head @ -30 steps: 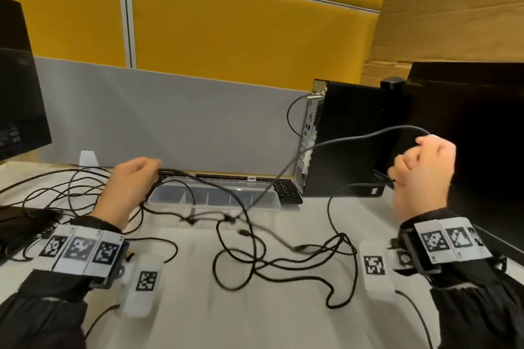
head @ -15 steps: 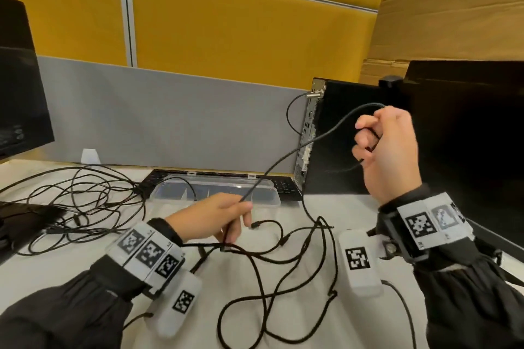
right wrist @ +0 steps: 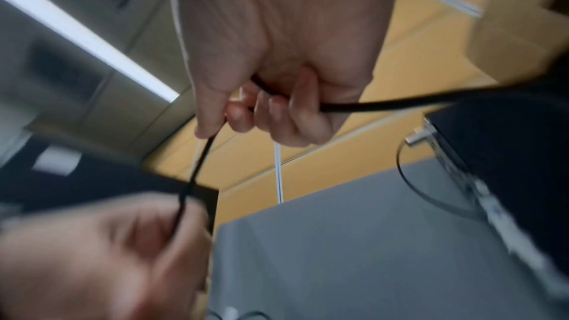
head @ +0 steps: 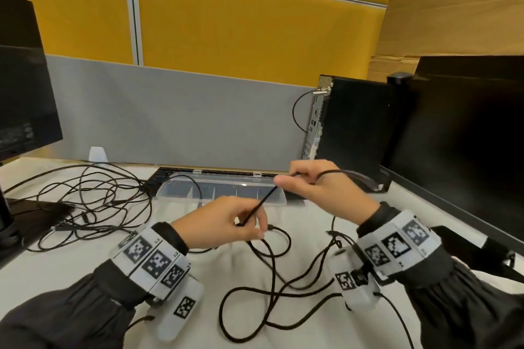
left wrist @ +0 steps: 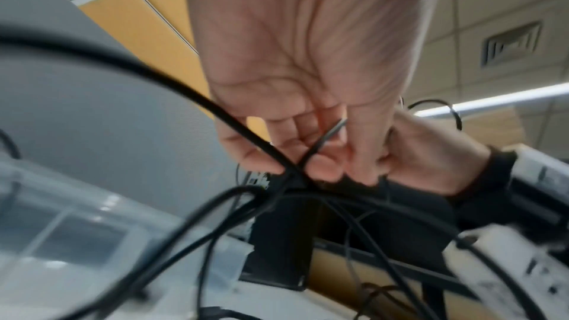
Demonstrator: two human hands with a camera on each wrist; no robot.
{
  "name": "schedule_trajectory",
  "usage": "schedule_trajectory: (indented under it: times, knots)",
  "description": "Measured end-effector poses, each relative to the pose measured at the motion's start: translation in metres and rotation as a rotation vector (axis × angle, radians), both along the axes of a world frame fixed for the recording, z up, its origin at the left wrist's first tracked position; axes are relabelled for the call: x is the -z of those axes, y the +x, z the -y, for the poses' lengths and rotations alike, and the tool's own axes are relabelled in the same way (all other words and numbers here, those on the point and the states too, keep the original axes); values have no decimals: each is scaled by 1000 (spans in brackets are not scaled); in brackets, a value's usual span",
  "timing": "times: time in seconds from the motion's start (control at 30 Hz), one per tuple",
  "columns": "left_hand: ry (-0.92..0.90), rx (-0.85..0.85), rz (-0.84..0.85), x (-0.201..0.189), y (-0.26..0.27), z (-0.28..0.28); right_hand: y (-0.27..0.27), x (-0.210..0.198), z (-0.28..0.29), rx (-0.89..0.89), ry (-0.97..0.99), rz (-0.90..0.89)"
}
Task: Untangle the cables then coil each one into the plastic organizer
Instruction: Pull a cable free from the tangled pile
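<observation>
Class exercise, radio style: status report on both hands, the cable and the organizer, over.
Left hand and right hand both pinch one thin black cable, taut between them. Clear plastic organizer open behind, nothing coiled inside. Loose loops trail on the white desk; second black tangle waits left.

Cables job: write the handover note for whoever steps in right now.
Left hand: pinches the black cable low, just above the desk.
Right hand: grips the same cable higher up; a short taut stretch runs between the hands.
The rest of that cable lies in loose crossing loops on the desk in front.
A second tangle of cables lies on the desk to the left, untouched.
Plastic organizer: open at the back of the desk, on the keyboard; one cable end droops into it, nothing coiled.
Left: finish untangling, coil each cable into the organizer.
</observation>
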State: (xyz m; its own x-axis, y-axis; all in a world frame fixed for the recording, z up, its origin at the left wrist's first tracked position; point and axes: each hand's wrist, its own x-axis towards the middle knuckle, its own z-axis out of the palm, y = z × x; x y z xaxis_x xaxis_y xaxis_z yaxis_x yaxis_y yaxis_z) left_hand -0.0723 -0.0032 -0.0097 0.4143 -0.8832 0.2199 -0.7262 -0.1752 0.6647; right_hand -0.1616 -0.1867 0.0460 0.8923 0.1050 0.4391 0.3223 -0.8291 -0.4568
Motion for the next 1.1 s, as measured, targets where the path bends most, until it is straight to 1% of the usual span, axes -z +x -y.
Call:
schedule_trajectory:
  times: [0.1, 0.27, 0.33, 0.37, 0.43, 0.53, 0.67, 0.73, 0.77, 0.83, 0.9, 0.93, 1.0, 1.07, 1.1]
  knots:
    - [-9, -23, 11, 5, 4, -1, -5, -7, 0, -39, 277, 92]
    - [-127, -60, -44, -1, 13, 3, -6, -13, 4, -181, 845, 219]
    - [-145, -89, 36, -4, 18, 3, -6, -18, 7, -205, 1007, 251]
    - [-123, -109, 91, -3, 20, 2, -7, -20, 8, -215, 1077, 261]
    - [-80, -150, 128, 2, 25, 0, -10, -26, 13, -231, 1176, 316]
    - [-57, -172, 48, 12, 28, 0, -15, -32, 22, -194, 1233, 419]
    - [-33, -215, -7, 12, 25, 4, -16, -32, 31, -28, 1352, 540]
    - [10, -200, 23, 9, 27, 3, -16, -31, 39, 56, 1394, 609]
    - [56, -193, 35, 7, 28, 2, -16, -31, 43, 84, 1403, 638]
    - [92, -170, -25, 4, 30, -2, -17, -32, 49, 133, 1391, 682]
    - [81, -159, -96, 0, 31, -4, -18, -30, 55, 198, 1289, 682]
    - [74, -163, -103, -1, 29, -4, -17, -28, 57, 241, 1182, 646]
    - [61, -170, -93, -1, 25, -3, -15, -21, 57, 329, 864, 494]
    - [67, -182, -37, -1, 22, -1, -12, -13, 53, 386, 512, 342]
    - [77, -201, 9, -1, 21, -1, -12, -10, 50, 389, 385, 290]
